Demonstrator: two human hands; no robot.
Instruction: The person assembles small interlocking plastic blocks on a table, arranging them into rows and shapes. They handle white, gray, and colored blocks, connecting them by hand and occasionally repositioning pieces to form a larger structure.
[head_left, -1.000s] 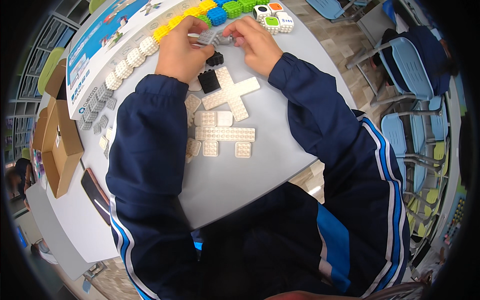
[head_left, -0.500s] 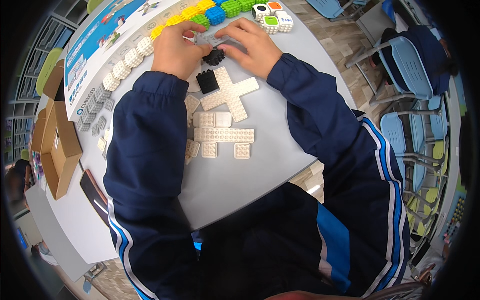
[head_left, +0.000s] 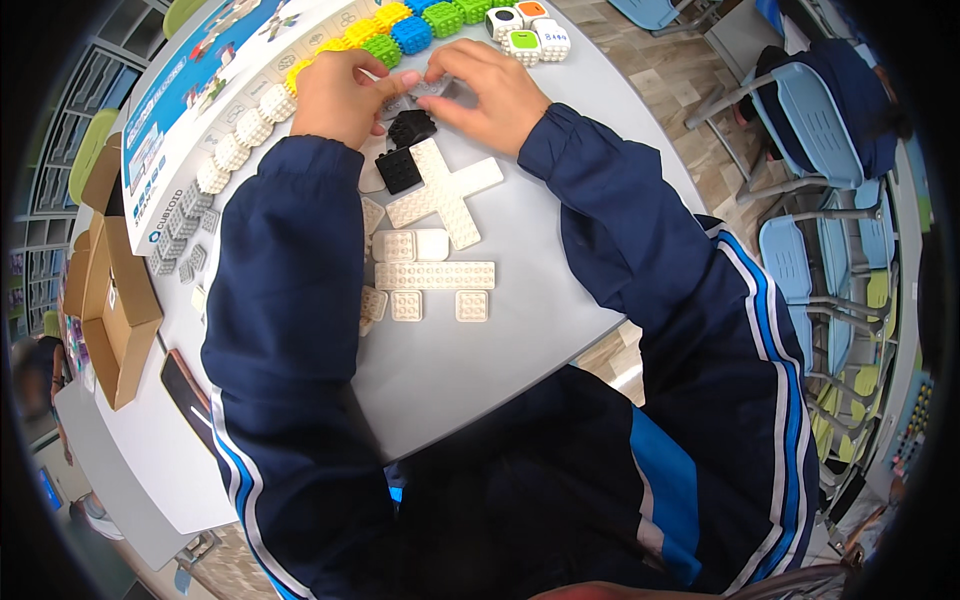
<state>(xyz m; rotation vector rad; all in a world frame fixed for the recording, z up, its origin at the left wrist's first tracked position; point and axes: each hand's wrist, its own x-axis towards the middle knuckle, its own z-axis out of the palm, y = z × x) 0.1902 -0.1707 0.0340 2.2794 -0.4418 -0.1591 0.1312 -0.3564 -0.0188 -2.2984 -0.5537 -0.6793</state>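
My left hand [head_left: 340, 98] is at the far side of the desk, fingers apart beside some small grey block pieces [head_left: 398, 103]. Facing it, my right hand [head_left: 492, 92] has its thumb and forefinger bent around a light-grey block piece [head_left: 432, 89], which the fingers partly hide. Just below the hands lie a black studded piece [head_left: 412, 127] and a flat black square [head_left: 400, 171]. Nearer me rests a white cross-shaped plate [head_left: 446, 193]. A long white studded plate [head_left: 435, 275] lies below it, between a rounded white plate [head_left: 432, 244] and two small white squares [head_left: 407, 305].
Coloured studded cubes [head_left: 410, 35] and white ones [head_left: 255, 127] line a large printed box [head_left: 165, 150]. Grey pieces [head_left: 180, 230] sit at its left end. An open cardboard box [head_left: 115, 310] and a dark phone-like slab [head_left: 185, 390] are left. Blue chairs [head_left: 820, 125] stand to the right.
The view has shifted slightly, so the desk items appear further left. My hands have drawn a little apart above the grey pieces, and my left fingers have spread.
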